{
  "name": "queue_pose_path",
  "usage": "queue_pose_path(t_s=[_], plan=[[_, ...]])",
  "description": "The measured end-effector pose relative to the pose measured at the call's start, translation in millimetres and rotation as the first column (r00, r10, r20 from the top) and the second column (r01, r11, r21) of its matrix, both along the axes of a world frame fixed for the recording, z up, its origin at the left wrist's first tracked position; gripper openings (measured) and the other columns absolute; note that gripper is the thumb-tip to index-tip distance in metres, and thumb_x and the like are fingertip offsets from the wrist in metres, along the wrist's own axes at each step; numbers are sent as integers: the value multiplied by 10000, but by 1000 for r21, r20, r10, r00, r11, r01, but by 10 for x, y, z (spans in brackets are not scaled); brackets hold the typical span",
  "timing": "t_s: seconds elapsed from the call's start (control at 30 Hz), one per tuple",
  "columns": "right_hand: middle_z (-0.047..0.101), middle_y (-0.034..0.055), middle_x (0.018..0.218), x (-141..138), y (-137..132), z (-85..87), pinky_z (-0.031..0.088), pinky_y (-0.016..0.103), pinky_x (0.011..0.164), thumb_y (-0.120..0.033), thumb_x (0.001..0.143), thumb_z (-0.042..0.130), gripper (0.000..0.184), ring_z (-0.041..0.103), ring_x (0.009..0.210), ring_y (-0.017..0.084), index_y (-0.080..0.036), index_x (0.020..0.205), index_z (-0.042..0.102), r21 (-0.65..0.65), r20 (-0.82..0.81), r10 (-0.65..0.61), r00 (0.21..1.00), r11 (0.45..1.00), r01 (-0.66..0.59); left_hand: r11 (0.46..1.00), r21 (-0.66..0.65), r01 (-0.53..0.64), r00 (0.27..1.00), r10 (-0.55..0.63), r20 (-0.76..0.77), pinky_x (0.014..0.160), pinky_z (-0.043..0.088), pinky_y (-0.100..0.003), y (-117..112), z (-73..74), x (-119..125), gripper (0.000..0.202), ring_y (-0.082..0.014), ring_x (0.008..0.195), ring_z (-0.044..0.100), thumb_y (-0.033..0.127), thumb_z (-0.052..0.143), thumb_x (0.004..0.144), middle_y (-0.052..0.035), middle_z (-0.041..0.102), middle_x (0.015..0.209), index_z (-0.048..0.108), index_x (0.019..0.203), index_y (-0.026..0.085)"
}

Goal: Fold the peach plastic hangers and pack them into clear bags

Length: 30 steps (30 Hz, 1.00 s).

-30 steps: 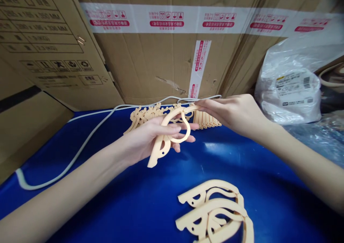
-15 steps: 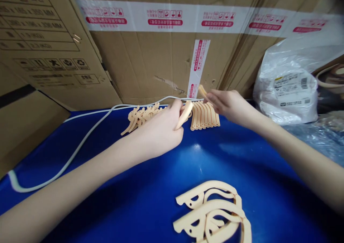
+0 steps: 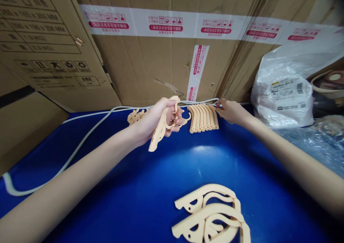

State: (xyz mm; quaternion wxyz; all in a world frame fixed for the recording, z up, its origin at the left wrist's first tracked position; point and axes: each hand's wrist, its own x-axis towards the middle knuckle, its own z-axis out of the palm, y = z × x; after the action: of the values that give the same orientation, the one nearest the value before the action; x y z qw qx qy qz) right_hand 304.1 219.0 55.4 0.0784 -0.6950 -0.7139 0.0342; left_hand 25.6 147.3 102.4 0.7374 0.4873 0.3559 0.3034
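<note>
My left hand [image 3: 158, 119] is closed around a beige plastic folding hanger piece [image 3: 159, 130], with a curved hook showing between the fingers. It is held above the blue surface. My right hand [image 3: 228, 111] is at the right end of a row of beige hanger arms [image 3: 203, 117], fingers pinched on a hanger arm [image 3: 230, 122] that is mostly hidden beneath the hand. Partly behind my left hand lies a pile of beige hook pieces [image 3: 135, 116]. Closer to me, two folded beige hangers [image 3: 212, 216] lie overlapping.
Cardboard boxes [image 3: 150, 71] stand along the back and left. A white cable [image 3: 80, 146] runs across the blue table [image 3: 120, 200] at the left and behind the pieces. To the right are a white plastic bag [image 3: 285, 92] and clear plastic wrap [image 3: 301, 142].
My left hand has turned over, bringing the hook and body of its piece into view. My right hand has moved down and right to the end of the row, lowering its beige piece.
</note>
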Motion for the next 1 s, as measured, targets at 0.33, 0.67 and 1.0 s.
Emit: queue_pose_path(t_s=[0.33, 0.67, 1.0], plan=[[723, 90, 877, -37, 17, -35, 409, 294, 651, -276, 928, 528, 240, 678, 821, 262, -157, 1119, 612, 48, 17, 70, 997, 996, -71, 999, -12, 31, 990, -32, -134, 382, 222, -134, 6, -192, 25, 440, -42, 465, 335, 600, 583, 761, 27, 437, 694, 440, 762, 184], [693, 42, 747, -432, -388, 301, 449, 261, 612, -544, 1035, 191, 605, 636, 661, 169, -195, 945, 677, -10, -301, 256, 918, 962, -272, 871, 487, -59, 953, 194, -232, 400, 391, -158, -58, -244, 118, 256, -80, 488, 448, 390, 530, 907, 37, 464, 640, 455, 762, 192], [591, 3, 659, -621, -734, 507, 308, 237, 478, -486, 908, 608, 329, 459, 539, 114, -167, 855, 667, 18, -808, 317, 497, 856, -517, 763, 630, -147, 896, 372, -241, 417, 331, -179, -148, -1, 45, 222, -82, 487, 376, 337, 506, 931, 47, 402, 620, 530, 783, 173]])
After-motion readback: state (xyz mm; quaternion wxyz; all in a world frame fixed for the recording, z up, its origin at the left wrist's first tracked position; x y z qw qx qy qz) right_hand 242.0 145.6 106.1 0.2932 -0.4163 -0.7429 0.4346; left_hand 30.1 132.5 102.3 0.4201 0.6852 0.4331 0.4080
